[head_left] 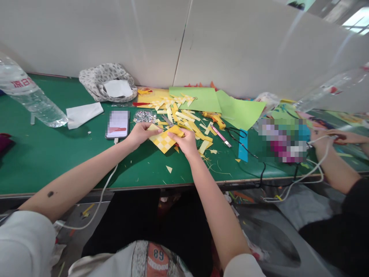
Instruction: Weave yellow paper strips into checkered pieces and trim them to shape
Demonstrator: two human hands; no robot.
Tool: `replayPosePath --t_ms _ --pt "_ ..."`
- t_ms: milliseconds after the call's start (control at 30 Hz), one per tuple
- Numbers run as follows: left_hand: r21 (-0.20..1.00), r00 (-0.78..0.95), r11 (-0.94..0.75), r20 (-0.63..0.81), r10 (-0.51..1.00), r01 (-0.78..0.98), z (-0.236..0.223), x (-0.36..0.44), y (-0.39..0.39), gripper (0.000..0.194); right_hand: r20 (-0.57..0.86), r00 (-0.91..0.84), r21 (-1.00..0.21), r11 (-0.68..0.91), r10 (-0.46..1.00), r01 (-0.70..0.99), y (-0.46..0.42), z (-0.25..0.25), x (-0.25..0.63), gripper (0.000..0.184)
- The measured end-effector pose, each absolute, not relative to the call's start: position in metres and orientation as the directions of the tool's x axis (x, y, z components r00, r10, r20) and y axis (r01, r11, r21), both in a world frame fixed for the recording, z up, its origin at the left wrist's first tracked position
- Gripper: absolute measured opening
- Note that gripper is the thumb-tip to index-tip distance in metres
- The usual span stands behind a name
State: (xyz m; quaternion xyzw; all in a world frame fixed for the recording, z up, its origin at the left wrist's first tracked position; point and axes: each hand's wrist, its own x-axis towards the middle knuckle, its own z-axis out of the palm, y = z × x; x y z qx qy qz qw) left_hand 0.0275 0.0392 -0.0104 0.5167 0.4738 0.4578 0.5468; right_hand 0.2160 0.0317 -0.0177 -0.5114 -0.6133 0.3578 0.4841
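A piece of woven paper (165, 143) in a yellow and cream checkered pattern is held just above the green table. My left hand (143, 133) pinches its left edge between thumb and fingers. On the other side, my right hand (185, 141) grips a plain yellow part at the upper right, thumb on top. Behind the hands lie a pair of scissors (168, 120), partly hidden, and many loose yellow and cream paper strips (188, 116). A pink utility knife (221, 135) and a yellow glue gun (215, 119) rest to the right.
A charging phone (117, 124) lies left of my hands, near a tissue (83, 114), a water bottle (31, 92) and a patterned cloth bag (106, 81). Green paper sheets (238, 109) lie along the wall. At the right, a co-worker's hand (319, 136) is near a white cable.
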Motion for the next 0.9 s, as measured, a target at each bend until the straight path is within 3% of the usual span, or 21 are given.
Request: replayPosePath --t_ms 433,700,800,900 --pt "0.994 0.182 0.104 -0.110 0.977 0.044 -0.003 0.031 0.033 0.040 0.234 0.029 -0.950 0.222 0.972 0.221 0.027 -0.011 0.215 0.032" --pt "0.999 0.122 0.019 -0.015 0.992 -0.036 -0.001 0.031 0.032 0.035 0.085 0.068 -0.993 0.090 0.994 -0.077 0.027 -0.005 0.209 0.065" --pt "0.999 0.083 -0.026 0.029 0.996 -0.035 0.000 0.030 0.033 0.034 0.065 0.015 -0.988 0.066 0.998 -0.142 0.026 -0.002 0.208 0.054" --pt "0.998 0.092 -0.050 0.052 0.994 -0.028 0.000 0.031 0.032 0.033 0.086 -0.071 -0.992 0.078 0.994 -0.101 0.024 -0.004 0.208 0.043"
